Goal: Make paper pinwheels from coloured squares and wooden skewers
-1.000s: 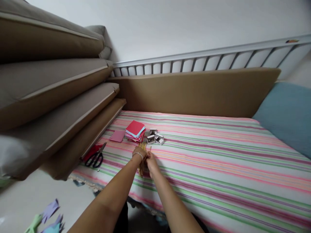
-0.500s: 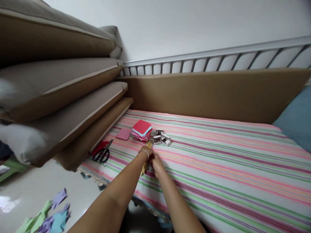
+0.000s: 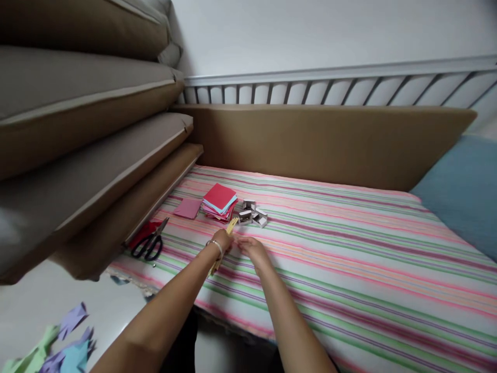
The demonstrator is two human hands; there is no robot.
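Note:
A bundle of thin yellow sticks (image 3: pixel 232 226) is wrapped in my left hand (image 3: pixel 223 240), which wears a bracelet at the wrist. The sticks poke out above the fist and below it, slanting over the striped cloth. Just right of the bundle is my right hand (image 3: pixel 253 249), its fingers bent in toward the left hand. Its fingertips look pinched together, but anything between them is too small to make out. Beyond the hands sit a stack of coloured paper squares (image 3: pixel 219 197) and several small open boxes (image 3: pixel 245 216) with dark contents.
Black-handled scissors (image 3: pixel 148 245) lie at the left on the striped cloth (image 3: pixel 330 248), beside something red. A pink paper square (image 3: pixel 188 208) lies left of the stack. Thick cushions (image 3: pixel 116 140) are piled at the left. Crumpled coloured paper pieces (image 3: pixel 73 352) are on the floor.
My right hand has drawn away from the bundle to the right, leaving a small gap. The left hand keeps its grip on the sticks. The camera view has shifted a little.

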